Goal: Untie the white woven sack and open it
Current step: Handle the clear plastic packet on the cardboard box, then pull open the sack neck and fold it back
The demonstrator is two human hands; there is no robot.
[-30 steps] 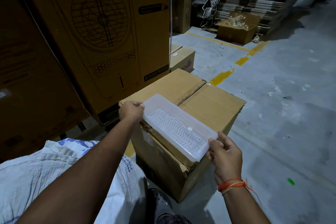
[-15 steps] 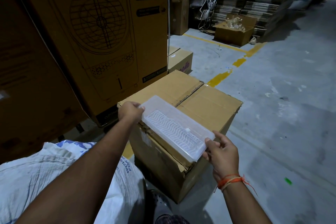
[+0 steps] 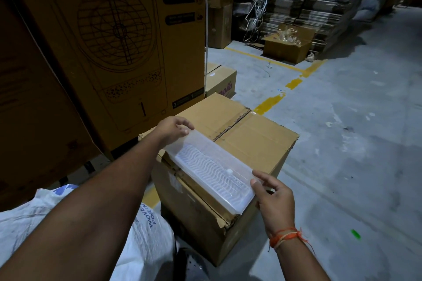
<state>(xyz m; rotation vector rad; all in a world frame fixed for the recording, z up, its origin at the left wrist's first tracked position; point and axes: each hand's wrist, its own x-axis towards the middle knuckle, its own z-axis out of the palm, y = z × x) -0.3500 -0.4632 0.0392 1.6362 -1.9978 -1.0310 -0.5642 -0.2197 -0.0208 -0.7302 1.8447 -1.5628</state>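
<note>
Lower left of frame: white woven sack, bulging, blue print on its side, lying on the floor below the left forearm. Its mouth is not visible, so tied or untied cannot be told. Neither hand touches it.

Just right of the sack, bottom centre: a dark perforated shoe, partly cut off by the frame edge.

Lower right: right hand, orange thread band at the wrist. Thumb and fingers are bent and pinch the near end of a clear plastic tray.

Centre: the tray is long, translucent, with a wavy ribbed pattern on its face. It runs diagonally from lower right to upper left and lies along the near top edge of a cardboard box. The box's top flaps are closed, taped along the seam; the near corner is torn.

Centre left: left hand, fingers curled over the far end of the tray, holding it.

Upper left: a tall carton printed with a fan drawing, standing right behind the box. A smaller box sits on the floor beside it.

Right half: grey concrete floor with a yellow painted line.

Top, far: an open carton with clear plastic inside, in front of stacks of flattened cardboard.
</note>
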